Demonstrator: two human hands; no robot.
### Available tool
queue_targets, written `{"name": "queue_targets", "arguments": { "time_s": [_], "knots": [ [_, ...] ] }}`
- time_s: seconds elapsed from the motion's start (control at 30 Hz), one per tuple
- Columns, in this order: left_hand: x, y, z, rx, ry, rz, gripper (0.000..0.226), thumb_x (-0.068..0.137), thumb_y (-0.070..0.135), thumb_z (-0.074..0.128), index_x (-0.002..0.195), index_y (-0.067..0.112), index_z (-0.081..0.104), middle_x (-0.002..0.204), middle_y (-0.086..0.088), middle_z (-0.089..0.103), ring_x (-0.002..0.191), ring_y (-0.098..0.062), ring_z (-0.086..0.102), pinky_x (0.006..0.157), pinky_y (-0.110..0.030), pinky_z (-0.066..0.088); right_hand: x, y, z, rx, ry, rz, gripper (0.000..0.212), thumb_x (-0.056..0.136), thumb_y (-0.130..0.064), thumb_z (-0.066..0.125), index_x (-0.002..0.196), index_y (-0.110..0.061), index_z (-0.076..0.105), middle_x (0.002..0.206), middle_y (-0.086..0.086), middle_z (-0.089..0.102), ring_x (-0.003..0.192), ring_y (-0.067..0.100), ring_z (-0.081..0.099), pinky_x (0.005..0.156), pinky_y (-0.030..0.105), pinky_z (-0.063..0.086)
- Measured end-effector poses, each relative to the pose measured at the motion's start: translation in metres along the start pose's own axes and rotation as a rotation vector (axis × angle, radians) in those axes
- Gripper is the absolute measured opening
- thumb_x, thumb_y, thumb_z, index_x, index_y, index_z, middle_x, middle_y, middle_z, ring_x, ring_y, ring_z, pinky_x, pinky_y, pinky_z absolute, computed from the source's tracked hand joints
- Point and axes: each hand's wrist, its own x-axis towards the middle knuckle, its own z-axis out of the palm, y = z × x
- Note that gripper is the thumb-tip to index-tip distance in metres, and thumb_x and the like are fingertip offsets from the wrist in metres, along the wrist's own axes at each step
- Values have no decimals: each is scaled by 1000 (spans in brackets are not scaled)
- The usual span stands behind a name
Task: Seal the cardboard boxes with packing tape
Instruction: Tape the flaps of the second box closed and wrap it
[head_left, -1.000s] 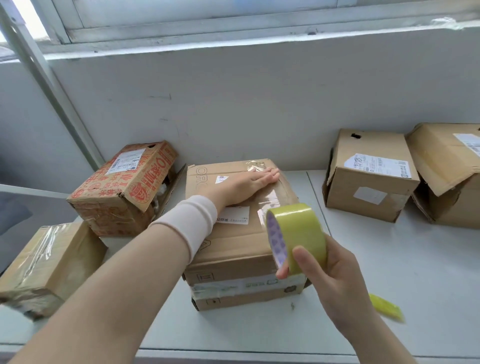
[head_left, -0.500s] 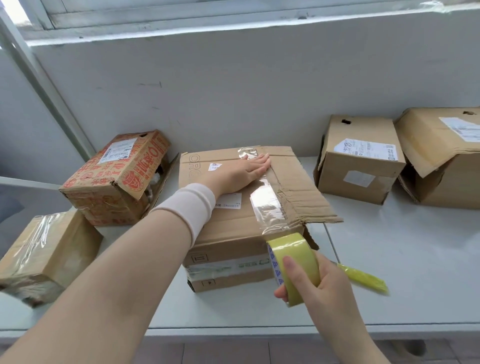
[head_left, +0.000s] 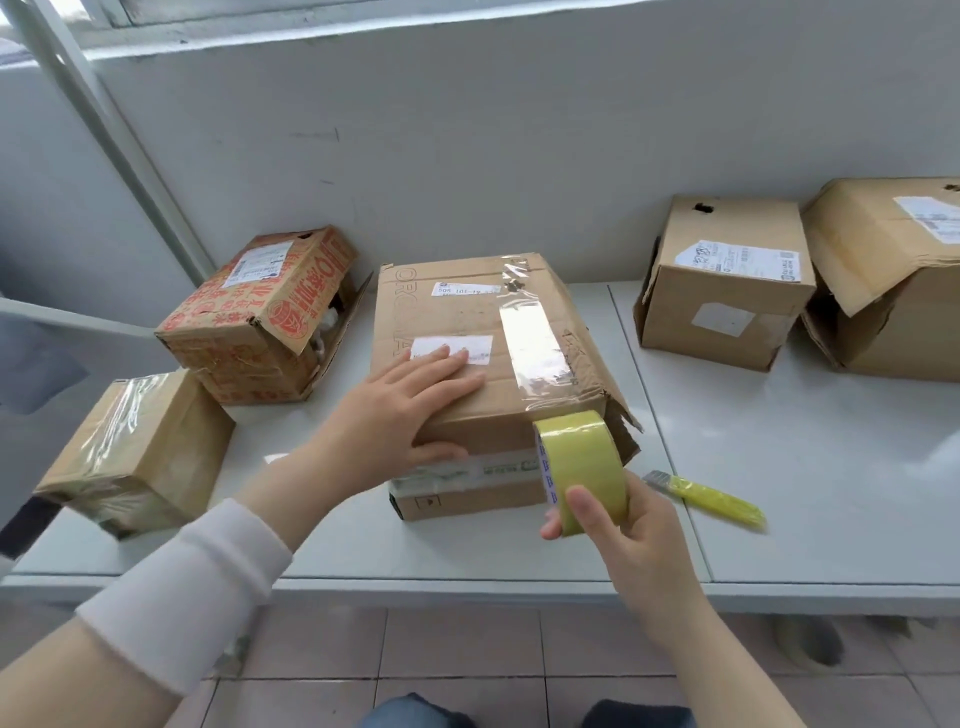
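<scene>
Sealing in progress, listed near to far from the middle box (head_left: 467, 332), the task's thing at hand, which stands mid-counter. In front of its near right corner, the right hand (head_left: 639, 530) has its grip clamped on the tape roll (head_left: 582, 467). A clear tape strip (head_left: 535, 343) runs from the roll back across the box top. The left hand (head_left: 400, 410) lies on the near left of that top, grip apart, fingers straight and pressing down. To the right of the box, a yellow knife (head_left: 711, 499) lies on the counter (head_left: 831, 467). Left of the box sit a film-wrapped box (head_left: 135, 452) and, farther back, a red-printed box (head_left: 260, 312). Well apart to the right stand a labelled box (head_left: 727, 280) and a gaping box (head_left: 893, 270). Likely hazards: a downward pull on the roll could drag the box toward the counter edge if the pressing hand lifts; the torn, splayed right flap could leave the strip wrinkled or bridging a gap; slack tape could fold onto itself. Count: five cardboard boxes, one roll, one knife, two hands.
</scene>
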Motion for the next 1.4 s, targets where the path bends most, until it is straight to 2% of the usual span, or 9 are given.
{"name": "queue_targets", "arguments": {
  "time_s": [0.07,0.2,0.37,0.5,0.7,0.87,1.03,1.23,1.4],
  "knots": [
    [0,0,1,-26,1,-8,71,87,72,28,137,25,46,144,-4,46,133,-27,43,107,-51,35,3,-9,2,17,12,11,24,77,-39,59,86,-17,59,61,-3,70,62,6,66,62,11,49],
    [1,3,-11,-1,47,-11,67,85,65,38,133,22,55,138,-2,53,127,-25,50,96,-46,49,14,-43,4,19,8,-40,22,73,-35,57,82,-15,58,53,-2,66,49,9,63,52,14,49],
    [9,4,-61,-83,163,-50,59,81,62,43,132,33,54,131,8,59,120,-15,57,94,-32,48,32,-97,5,27,-8,-137,22,75,-39,55,81,-18,58,52,-2,65,47,9,61,48,17,50],
    [26,2,-115,-76,122,-155,36,90,50,54,125,49,51,96,21,63,89,-10,60,71,-12,37,66,-148,1,58,-3,-142,24,86,-36,56,77,-14,57,50,-3,65,43,8,58,49,21,52],
    [72,8,-108,102,210,-261,48,98,45,37,143,30,34,141,3,47,129,-18,40,104,-33,27,131,-175,1,122,10,-56,33,88,-42,55,79,-11,58,54,-5,67,44,7,59,51,23,53],
    [106,-10,-96,151,248,-374,47,99,49,23,143,33,32,137,-2,46,127,-21,37,102,-36,22,155,-150,3,156,22,-148,26,90,-36,52,99,-12,59,68,-5,70,68,13,65,74,27,54],
    [129,-26,-96,131,163,-435,45,100,50,20,139,35,36,135,-4,46,126,-23,37,102,-40,22,170,-128,14,19,154,-215,22,95,-33,48,97,-14,59,60,-11,69,60,-4,63,57,4,42],
    [142,-43,-102,66,109,-496,42,101,46,19,137,35,37,131,-9,48,124,-27,38,102,-41,23,153,-151,18,74,177,-171,25,90,-37,54,82,-14,60,55,-2,66,44,2,60,44,14,48],
    [148,-46,-99,89,80,-473,43,101,47,17,138,40,39,130,-9,48,126,-27,37,103,-40,23,103,-128,16,43,39,-234,35,78,-46,52,98,-19,61,76,-5,74,73,10,67,67,21,54]
  ]
}}
